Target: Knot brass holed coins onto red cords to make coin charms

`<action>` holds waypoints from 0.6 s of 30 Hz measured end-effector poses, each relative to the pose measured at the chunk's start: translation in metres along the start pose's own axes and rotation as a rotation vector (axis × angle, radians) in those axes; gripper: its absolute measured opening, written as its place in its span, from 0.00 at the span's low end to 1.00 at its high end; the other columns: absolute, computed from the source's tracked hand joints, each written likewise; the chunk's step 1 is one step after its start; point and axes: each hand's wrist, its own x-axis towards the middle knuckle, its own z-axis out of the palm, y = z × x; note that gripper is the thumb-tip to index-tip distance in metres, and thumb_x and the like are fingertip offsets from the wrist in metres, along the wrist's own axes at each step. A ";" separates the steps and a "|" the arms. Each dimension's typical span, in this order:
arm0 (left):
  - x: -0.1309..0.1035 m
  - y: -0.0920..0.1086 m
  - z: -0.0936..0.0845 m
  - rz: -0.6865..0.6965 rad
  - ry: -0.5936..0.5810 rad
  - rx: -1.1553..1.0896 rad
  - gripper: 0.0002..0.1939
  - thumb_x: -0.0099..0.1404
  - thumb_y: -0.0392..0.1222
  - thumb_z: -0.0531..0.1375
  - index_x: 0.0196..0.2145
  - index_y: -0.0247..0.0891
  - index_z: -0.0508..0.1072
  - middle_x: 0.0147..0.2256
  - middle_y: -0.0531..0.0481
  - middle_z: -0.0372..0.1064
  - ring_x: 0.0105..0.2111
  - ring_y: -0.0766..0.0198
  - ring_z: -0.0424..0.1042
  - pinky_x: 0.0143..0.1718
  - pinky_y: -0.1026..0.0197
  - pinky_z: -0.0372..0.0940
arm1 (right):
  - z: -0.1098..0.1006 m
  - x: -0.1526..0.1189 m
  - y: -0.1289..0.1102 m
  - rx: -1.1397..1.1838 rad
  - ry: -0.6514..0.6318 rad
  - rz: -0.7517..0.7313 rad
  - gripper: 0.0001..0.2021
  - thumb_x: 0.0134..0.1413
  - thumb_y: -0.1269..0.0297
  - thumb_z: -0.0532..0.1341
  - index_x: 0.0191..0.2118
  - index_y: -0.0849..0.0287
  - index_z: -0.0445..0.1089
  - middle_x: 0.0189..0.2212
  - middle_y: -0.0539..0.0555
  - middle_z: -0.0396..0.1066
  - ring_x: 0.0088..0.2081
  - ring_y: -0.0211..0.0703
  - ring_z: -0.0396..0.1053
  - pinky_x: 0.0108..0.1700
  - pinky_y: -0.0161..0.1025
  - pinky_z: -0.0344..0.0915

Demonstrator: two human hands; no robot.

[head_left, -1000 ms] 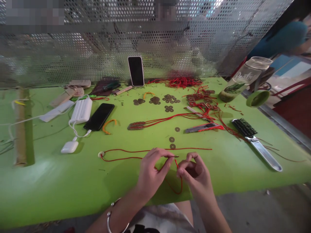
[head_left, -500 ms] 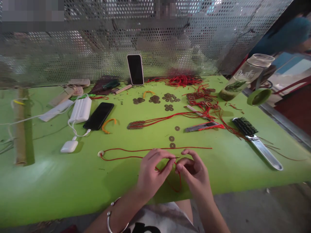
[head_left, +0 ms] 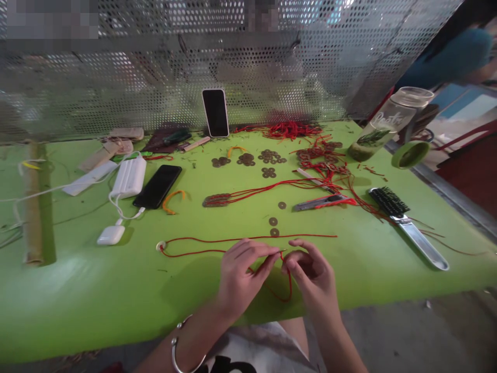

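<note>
My left hand (head_left: 243, 272) is closed in a pinch on a small coin (head_left: 283, 251), seen nearly edge-on, so its face is hidden. Close by on the right, my right hand (head_left: 310, 267) pinches the red cord (head_left: 290, 282) between thumb and curled fingers, its index finger raised. The cord hangs in a loop below the hands. Its other part runs left to a pale ring (head_left: 160, 246) lying on the green table, and a second strand stretches right, behind my fingers. Just beyond my hands lie loose holed coins (head_left: 274, 232).
A utility knife (head_left: 320, 202), a brush (head_left: 407, 228) and a leaning glass bottle (head_left: 382, 127) are on the right. Coins strung on red cord (head_left: 216, 200) lie mid-table. On the left are a black phone (head_left: 158, 186) and a power bank (head_left: 130, 176). Another phone (head_left: 216, 113) stands against the mesh.
My right hand has shifted slightly right, and the cord loop below it has swung a little. Both hands keep their pinches. The whole view has moved slightly.
</note>
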 end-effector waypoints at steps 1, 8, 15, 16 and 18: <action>0.000 0.000 0.000 0.000 -0.001 0.000 0.07 0.61 0.32 0.63 0.36 0.41 0.75 0.30 0.52 0.76 0.32 0.65 0.74 0.35 0.62 0.68 | 0.000 0.000 0.000 -0.012 0.004 -0.006 0.14 0.52 0.61 0.65 0.44 0.55 0.65 0.22 0.47 0.69 0.25 0.35 0.68 0.27 0.33 0.63; 0.001 0.001 0.000 0.013 0.008 0.017 0.05 0.61 0.33 0.62 0.35 0.41 0.75 0.29 0.52 0.76 0.31 0.64 0.74 0.34 0.62 0.68 | 0.000 -0.001 0.000 -0.011 0.011 -0.026 0.14 0.51 0.61 0.65 0.43 0.56 0.66 0.21 0.47 0.69 0.24 0.34 0.67 0.27 0.32 0.62; 0.000 0.001 -0.001 0.028 -0.048 0.020 0.06 0.62 0.33 0.62 0.36 0.41 0.75 0.30 0.52 0.76 0.31 0.65 0.74 0.37 0.62 0.67 | -0.007 0.007 0.003 -0.064 -0.057 0.025 0.15 0.52 0.60 0.65 0.46 0.57 0.70 0.24 0.49 0.71 0.26 0.36 0.69 0.29 0.33 0.66; 0.000 0.000 -0.001 0.028 -0.066 0.013 0.05 0.62 0.34 0.61 0.36 0.42 0.75 0.30 0.52 0.76 0.32 0.65 0.74 0.37 0.62 0.67 | -0.009 0.009 0.004 -0.079 -0.109 0.042 0.16 0.52 0.59 0.64 0.46 0.58 0.71 0.24 0.50 0.71 0.26 0.37 0.70 0.29 0.33 0.66; 0.000 -0.001 0.000 0.023 -0.097 -0.005 0.04 0.63 0.35 0.60 0.36 0.41 0.75 0.31 0.51 0.76 0.33 0.64 0.74 0.38 0.61 0.67 | -0.014 0.013 0.005 -0.085 -0.191 0.065 0.14 0.52 0.58 0.64 0.43 0.59 0.73 0.23 0.51 0.72 0.26 0.37 0.70 0.29 0.34 0.68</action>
